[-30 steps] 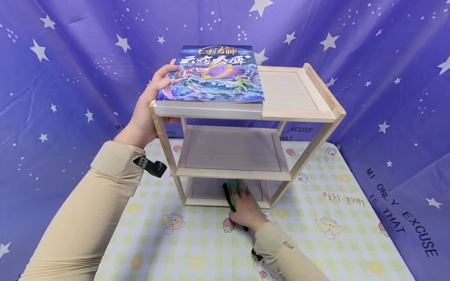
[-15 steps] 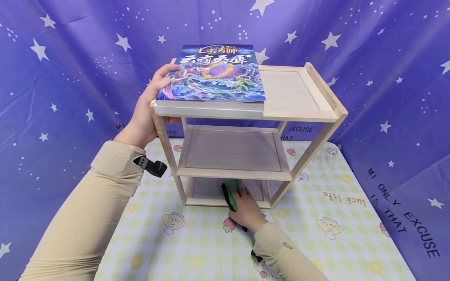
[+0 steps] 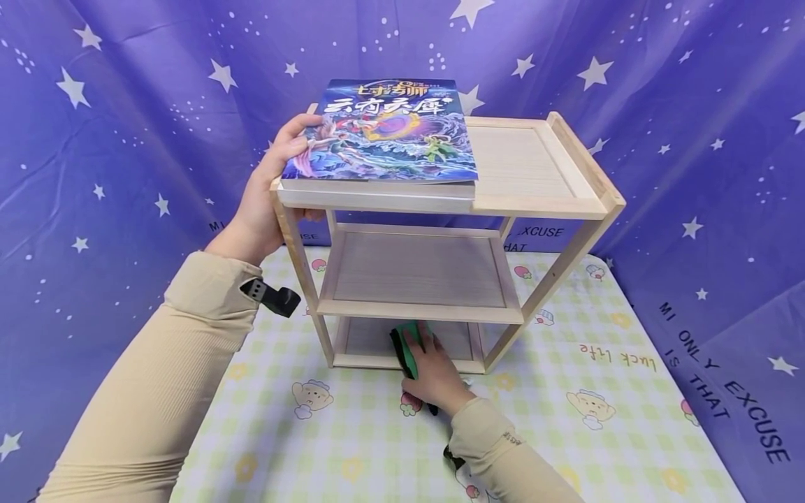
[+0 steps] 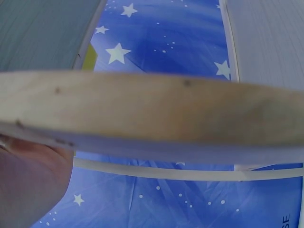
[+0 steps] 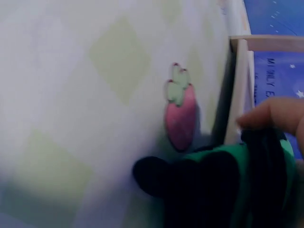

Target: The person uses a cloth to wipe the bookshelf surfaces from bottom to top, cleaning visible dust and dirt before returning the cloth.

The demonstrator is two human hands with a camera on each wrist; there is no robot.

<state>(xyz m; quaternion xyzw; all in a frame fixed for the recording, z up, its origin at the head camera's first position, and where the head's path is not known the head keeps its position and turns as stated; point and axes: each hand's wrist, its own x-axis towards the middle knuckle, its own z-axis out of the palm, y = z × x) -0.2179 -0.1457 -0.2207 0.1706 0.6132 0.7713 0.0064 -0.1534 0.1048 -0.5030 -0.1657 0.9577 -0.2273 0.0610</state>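
Observation:
A light wooden three-tier shelf (image 3: 418, 312) stands on the table. On the left half of its top tier lies a thick book (image 3: 383, 143) with a colourful blue cover. My left hand (image 3: 264, 188) grips the top left side of the shelf, thumb side beside the book's left edge and other fingers partly hidden under the top tier. Down at the bottom tier, my right hand (image 3: 434, 370) holds a bunched green and black cloth (image 3: 407, 353) against the board, over its front edge. In the right wrist view the cloth (image 5: 209, 185) hangs in dark folds below the fingers.
A checked tablecloth (image 3: 302, 454) with strawberry and bear prints covers the table. Purple star-patterned curtains (image 3: 126, 175) hang behind and at both sides. The middle tier (image 3: 418, 269) lies just above my right hand. Black straps (image 3: 273, 297) sit at the wrists.
My right hand and the cloth have slid slightly left along the bottom tier. The left hand keeps its grip on the shelf, and the book stays in place.

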